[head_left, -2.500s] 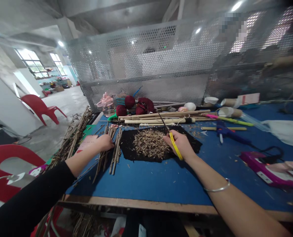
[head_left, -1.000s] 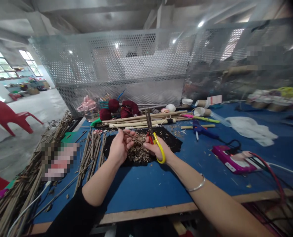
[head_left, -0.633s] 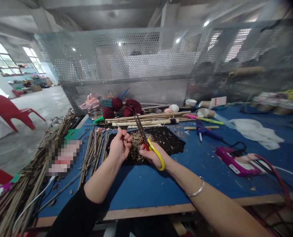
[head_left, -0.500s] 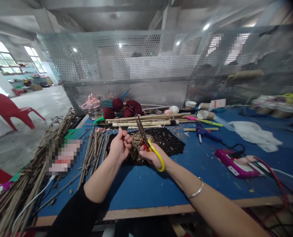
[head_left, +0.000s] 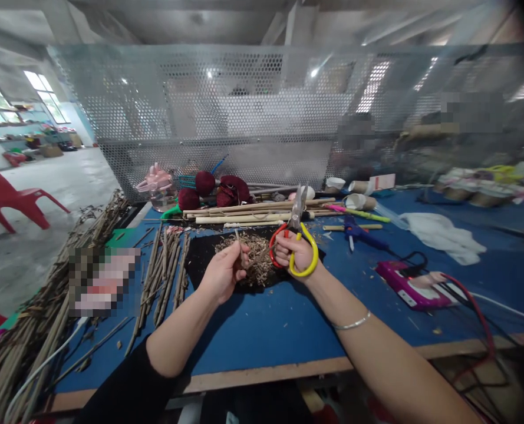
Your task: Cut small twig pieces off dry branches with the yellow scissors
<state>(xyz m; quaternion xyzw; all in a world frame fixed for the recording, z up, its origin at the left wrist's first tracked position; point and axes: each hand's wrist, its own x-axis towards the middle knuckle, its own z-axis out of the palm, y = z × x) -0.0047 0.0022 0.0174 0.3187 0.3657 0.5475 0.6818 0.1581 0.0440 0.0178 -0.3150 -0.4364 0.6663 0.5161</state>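
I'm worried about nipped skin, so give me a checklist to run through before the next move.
1. Scissors gripped in the right hand: ok, blades parted.
2. Thin stick held in the left hand: ok, one end pokes up.
3. Left hand away from the blades: ok, a gap lies between.
4. Black cloth under the pile of bits: ok.
5. Glue gun away from both hands: ok, lying to the right.
6. Glue gun cool: cannot tell.

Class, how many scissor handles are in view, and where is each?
2: a red handle and, to its right, a yellow handle, both on the scissors in the right hand. Others may be hidden.
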